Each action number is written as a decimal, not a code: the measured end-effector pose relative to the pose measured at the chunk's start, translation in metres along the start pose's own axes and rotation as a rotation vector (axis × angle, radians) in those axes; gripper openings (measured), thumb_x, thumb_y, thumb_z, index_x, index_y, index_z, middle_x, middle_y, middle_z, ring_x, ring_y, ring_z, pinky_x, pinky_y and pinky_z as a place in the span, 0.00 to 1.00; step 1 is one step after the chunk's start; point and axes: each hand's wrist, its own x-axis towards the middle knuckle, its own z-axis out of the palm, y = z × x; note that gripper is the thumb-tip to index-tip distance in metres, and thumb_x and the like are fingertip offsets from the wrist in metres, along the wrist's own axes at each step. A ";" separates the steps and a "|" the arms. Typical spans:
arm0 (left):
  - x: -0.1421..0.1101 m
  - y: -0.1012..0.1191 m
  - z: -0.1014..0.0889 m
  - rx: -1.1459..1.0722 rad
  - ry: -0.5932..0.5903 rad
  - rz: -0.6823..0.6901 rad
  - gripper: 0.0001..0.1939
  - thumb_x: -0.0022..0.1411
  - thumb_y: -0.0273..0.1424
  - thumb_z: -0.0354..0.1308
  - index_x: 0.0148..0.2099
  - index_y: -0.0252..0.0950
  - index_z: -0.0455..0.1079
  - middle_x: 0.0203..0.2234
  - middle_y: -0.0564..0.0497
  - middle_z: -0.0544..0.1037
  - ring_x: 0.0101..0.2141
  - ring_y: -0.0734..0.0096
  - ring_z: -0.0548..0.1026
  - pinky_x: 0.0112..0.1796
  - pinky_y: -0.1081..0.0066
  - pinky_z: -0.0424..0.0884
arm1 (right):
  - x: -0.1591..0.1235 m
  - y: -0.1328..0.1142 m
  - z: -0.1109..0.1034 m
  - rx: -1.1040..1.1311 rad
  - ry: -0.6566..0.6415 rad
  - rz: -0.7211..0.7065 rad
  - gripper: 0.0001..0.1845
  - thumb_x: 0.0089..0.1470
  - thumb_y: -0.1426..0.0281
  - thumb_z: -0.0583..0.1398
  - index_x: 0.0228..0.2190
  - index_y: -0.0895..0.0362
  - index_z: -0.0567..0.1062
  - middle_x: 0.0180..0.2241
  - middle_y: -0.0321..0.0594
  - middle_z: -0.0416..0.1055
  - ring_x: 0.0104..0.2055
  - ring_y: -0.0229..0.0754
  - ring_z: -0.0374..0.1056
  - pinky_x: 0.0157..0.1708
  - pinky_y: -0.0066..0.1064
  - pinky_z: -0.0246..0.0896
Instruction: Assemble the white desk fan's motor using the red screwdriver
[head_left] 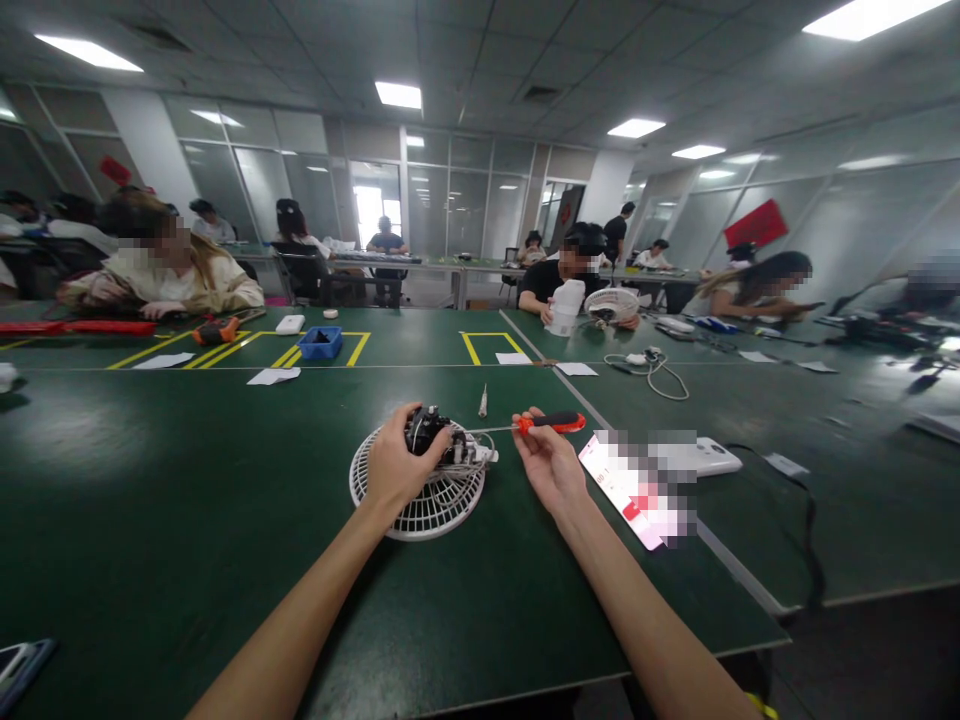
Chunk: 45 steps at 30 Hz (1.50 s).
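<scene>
A round white fan grille (431, 518) lies on the green table with a black fan motor (426, 428) on top of it. My left hand (401, 455) is wrapped round the motor, thumb on its near right side. My right hand (549, 455) grips a red and black screwdriver (559, 422) at its handle. The screwdriver lies nearly level, its thin shaft pointing left toward the motor; whether the tip touches a screw I cannot tell. White wiring and small white parts (476, 455) sit at the motor's right side. Just beyond stands a small pale pointed piece (483, 402).
A lit phone (626, 490) lies right of my right hand, near a white device (716, 457) with a black cable. Farther off are a blue bin (320, 343), papers (274, 376) and a white cord (667, 375). Across the table a person (577, 260) handles white fan parts.
</scene>
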 end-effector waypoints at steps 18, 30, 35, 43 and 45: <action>-0.001 0.000 0.001 0.019 0.007 0.001 0.34 0.55 0.52 0.66 0.58 0.40 0.69 0.50 0.42 0.79 0.49 0.51 0.78 0.52 0.51 0.73 | 0.010 0.009 -0.014 -0.045 -0.018 0.010 0.21 0.34 0.81 0.74 0.31 0.54 0.76 0.30 0.36 0.82 0.34 0.39 0.78 0.38 0.28 0.75; 0.000 0.005 0.000 0.035 0.014 -0.019 0.34 0.54 0.51 0.67 0.58 0.39 0.69 0.51 0.42 0.79 0.50 0.49 0.78 0.53 0.50 0.73 | 0.007 0.017 -0.013 -0.218 0.040 -0.066 0.23 0.36 0.66 0.78 0.32 0.53 0.75 0.25 0.30 0.77 0.25 0.34 0.71 0.25 0.24 0.67; -0.001 0.003 0.000 0.044 0.013 -0.026 0.34 0.55 0.52 0.66 0.58 0.39 0.69 0.52 0.41 0.78 0.50 0.49 0.78 0.53 0.50 0.73 | 0.011 0.015 -0.017 -0.152 0.023 -0.053 0.21 0.34 0.72 0.78 0.31 0.55 0.77 0.28 0.34 0.80 0.30 0.38 0.76 0.29 0.26 0.70; -0.001 0.002 0.002 0.022 0.019 -0.018 0.35 0.55 0.52 0.66 0.58 0.39 0.69 0.51 0.42 0.79 0.50 0.49 0.78 0.52 0.50 0.73 | 0.009 0.010 -0.013 -0.052 0.019 0.033 0.15 0.42 0.77 0.72 0.32 0.53 0.77 0.30 0.35 0.82 0.34 0.40 0.79 0.37 0.29 0.74; -0.001 0.002 0.002 0.024 0.016 -0.015 0.35 0.55 0.53 0.66 0.58 0.39 0.69 0.51 0.41 0.79 0.50 0.49 0.78 0.52 0.50 0.73 | 0.007 0.012 -0.011 -0.062 0.054 0.040 0.12 0.45 0.71 0.73 0.30 0.54 0.76 0.29 0.36 0.81 0.32 0.39 0.78 0.35 0.28 0.73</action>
